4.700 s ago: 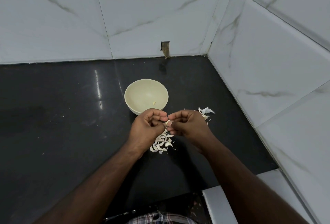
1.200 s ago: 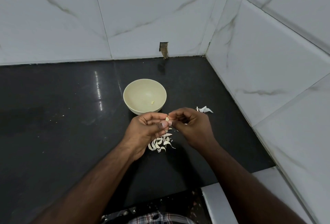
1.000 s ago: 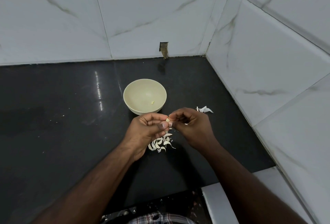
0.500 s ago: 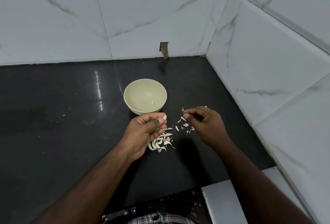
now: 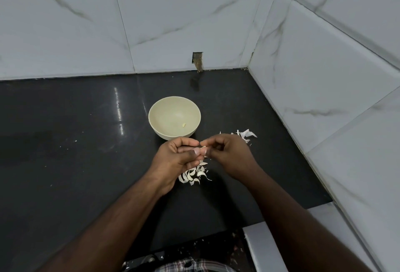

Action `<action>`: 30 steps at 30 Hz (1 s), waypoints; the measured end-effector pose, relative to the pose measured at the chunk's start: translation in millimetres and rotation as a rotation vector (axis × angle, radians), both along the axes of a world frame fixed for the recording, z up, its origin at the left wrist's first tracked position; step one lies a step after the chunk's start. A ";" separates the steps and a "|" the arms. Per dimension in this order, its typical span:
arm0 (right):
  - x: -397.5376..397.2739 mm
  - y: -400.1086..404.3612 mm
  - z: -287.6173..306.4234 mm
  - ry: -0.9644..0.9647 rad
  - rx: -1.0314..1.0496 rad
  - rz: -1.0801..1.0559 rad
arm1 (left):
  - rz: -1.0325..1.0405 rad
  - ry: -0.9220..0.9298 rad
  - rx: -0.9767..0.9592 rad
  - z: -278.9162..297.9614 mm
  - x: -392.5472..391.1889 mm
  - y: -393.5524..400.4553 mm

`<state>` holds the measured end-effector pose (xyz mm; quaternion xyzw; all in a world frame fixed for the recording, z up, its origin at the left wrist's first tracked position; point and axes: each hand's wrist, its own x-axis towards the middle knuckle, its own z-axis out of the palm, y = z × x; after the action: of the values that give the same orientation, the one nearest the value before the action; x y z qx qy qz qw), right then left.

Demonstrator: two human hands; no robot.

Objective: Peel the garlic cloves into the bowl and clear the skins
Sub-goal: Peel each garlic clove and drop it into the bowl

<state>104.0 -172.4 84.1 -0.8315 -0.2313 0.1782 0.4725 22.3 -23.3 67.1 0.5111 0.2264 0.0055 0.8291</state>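
Nearest to the camera, on the dark surface, a heap of garlic skins lies just under the two hands. Above it the left hand holds a garlic clove with curled fingers, and the right hand has its grip pinched on the same clove, so both hands meet there. Farther back stands the cream bowl with one peeled clove inside, and more loose skins lie to its right, close to the tiled wall.
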 end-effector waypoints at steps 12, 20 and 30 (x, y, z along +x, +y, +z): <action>0.9 0.3 1.8 0.379 0.199 -0.072 | -0.021 -0.039 0.483 -8.9 -1.2 3.3; 1.3 -1.6 0.2 0.303 0.123 -0.033 | -0.062 -0.110 0.412 -5.3 -0.7 1.0; -3.3 3.0 2.0 0.291 0.140 -0.051 | 0.024 -0.084 0.291 -6.2 0.9 1.2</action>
<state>100.7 -169.5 86.2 -0.7675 -0.1511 0.2682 0.5623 23.2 -22.1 60.9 0.6224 0.1943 0.0697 0.7550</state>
